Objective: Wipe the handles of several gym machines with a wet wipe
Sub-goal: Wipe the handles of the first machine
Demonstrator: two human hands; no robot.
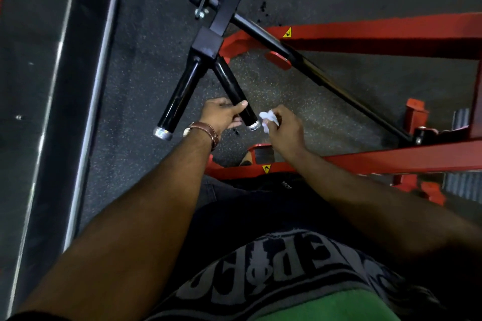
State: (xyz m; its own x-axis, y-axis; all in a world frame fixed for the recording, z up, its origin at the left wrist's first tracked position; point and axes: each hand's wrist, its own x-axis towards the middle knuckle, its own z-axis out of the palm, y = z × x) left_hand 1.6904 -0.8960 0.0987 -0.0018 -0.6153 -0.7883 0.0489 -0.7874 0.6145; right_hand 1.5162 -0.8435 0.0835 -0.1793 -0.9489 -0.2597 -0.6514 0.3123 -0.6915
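Head view: two black handles (pixel 206 94), left hand (pixel 221 116) gripping one, right hand (pixel 284 130) pinching one wipe (pixel 267 118) (crumpled).

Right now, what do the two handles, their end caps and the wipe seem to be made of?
Handles: probably metal with glossy black coating, since they show bright reflections. End caps: bare silvery metal, apparently. Wipe: thin white fabric or paper, crumpled in the right hand.

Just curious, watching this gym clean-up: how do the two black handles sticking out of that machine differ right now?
The right handle is gripped by the left hand, while the left handle is untouched. The right hand holds the white wipe next to the right handle's end cap; nothing is near the left handle's cap. Both are glossy black tubes with silver end caps, splaying from the same black block.
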